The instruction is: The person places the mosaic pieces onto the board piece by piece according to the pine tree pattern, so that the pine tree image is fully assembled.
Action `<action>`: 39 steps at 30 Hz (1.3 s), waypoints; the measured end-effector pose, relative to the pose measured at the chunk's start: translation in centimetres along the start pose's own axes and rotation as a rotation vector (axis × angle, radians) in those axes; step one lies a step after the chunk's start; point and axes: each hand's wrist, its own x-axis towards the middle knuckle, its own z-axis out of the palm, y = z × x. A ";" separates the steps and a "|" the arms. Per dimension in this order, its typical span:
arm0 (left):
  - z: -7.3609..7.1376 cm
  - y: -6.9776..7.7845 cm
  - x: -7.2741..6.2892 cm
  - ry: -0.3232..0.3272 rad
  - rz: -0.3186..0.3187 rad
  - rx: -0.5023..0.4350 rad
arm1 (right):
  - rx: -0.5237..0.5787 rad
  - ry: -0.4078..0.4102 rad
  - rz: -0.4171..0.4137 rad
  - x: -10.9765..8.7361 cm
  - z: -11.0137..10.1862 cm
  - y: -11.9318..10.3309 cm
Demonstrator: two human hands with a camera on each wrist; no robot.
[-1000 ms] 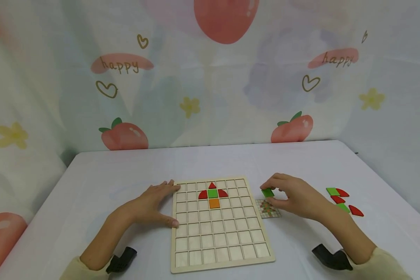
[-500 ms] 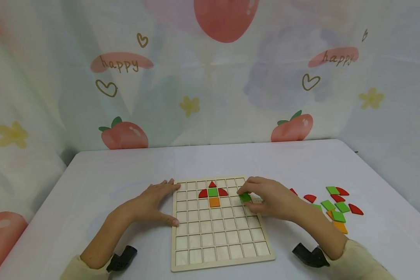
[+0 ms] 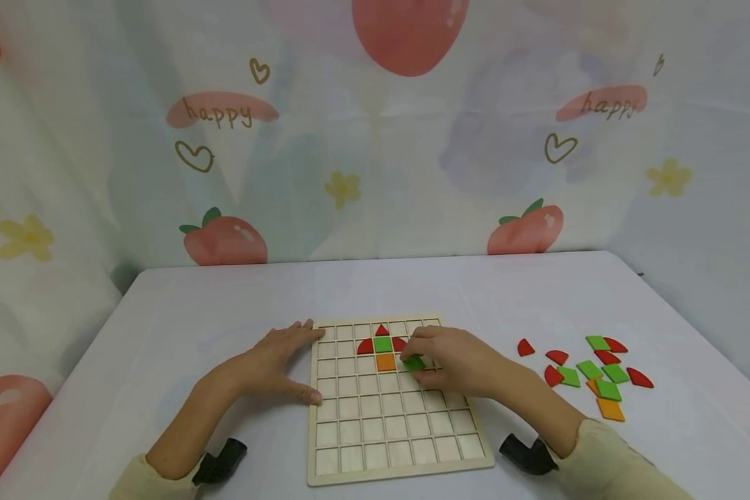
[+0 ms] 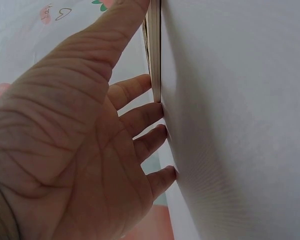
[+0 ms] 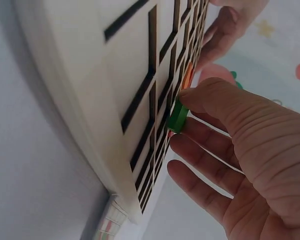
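Observation:
My right hand (image 3: 453, 357) pinches a green square tile (image 3: 414, 362) between thumb and fingers, over the wooden grid board (image 3: 375, 473), just right of an orange square tile (image 3: 385, 362) set in a cell. In the right wrist view the same green tile (image 5: 178, 116) shows edge-on, close to the grid ridges. Above the orange tile sit another green tile (image 3: 382, 344), a red triangle (image 3: 382, 330) and red quarter-round tiles (image 3: 365, 346) on either side. My left hand (image 3: 265, 368) rests at the board's left edge, fingers spread, thumb touching the rim.
Loose red, green and orange tiles (image 3: 615, 373) lie scattered on the white table (image 3: 225, 298) to the right. A small pattern card (image 5: 111, 220) lies beside the board, mostly hidden by my right arm in the head view. A printed curtain (image 3: 387, 173) hangs behind.
My right hand has carried the green tile leftward from beside the board to over the cells near the orange tile. The left hand stays at the board's edge.

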 end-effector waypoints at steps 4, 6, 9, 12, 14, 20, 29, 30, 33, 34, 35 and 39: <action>0.0 0.2 0.1 -0.002 -0.003 0.001 | -0.005 0.007 -0.014 0.0 0.1 0.1; 0.0 0.3 0.1 -0.002 -0.001 0.006 | 0.009 0.019 -0.022 0.1 0.1 0.2; 0.0 0.3 0.2 0.001 0.001 0.019 | 0.050 0.043 -0.033 0.2 0.3 0.3; -0.1 0.4 0.2 0.001 -0.002 0.020 | 0.095 0.067 -0.041 0.4 0.4 0.4; -0.2 0.3 0.2 -0.002 -0.005 0.016 | 0.110 0.078 -0.043 0.5 0.4 0.4; -0.3 0.2 0.1 0.000 0.004 0.020 | 0.102 0.087 -0.052 0.9 0.5 0.3; -0.1 0.0 -0.1 0.003 0.007 0.007 | 0.074 0.074 -0.067 1.2 0.6 0.0; -0.1 -0.1 -0.1 0.003 0.009 0.007 | 0.066 0.068 -0.062 1.1 0.6 0.0; 0.0 -0.1 -0.2 0.005 0.018 0.000 | 0.036 0.050 -0.046 0.7 0.6 -0.1; 0.0 -0.1 -0.2 0.005 0.020 -0.001 | 0.031 0.044 -0.037 0.5 0.6 -0.1; 0.0 -0.1 -0.2 0.006 0.023 0.000 | 0.027 0.039 -0.024 0.3 0.6 -0.1; 0.1 0.0 -0.1 0.008 0.025 0.013 | 0.030 0.028 0.026 -0.7 0.4 0.1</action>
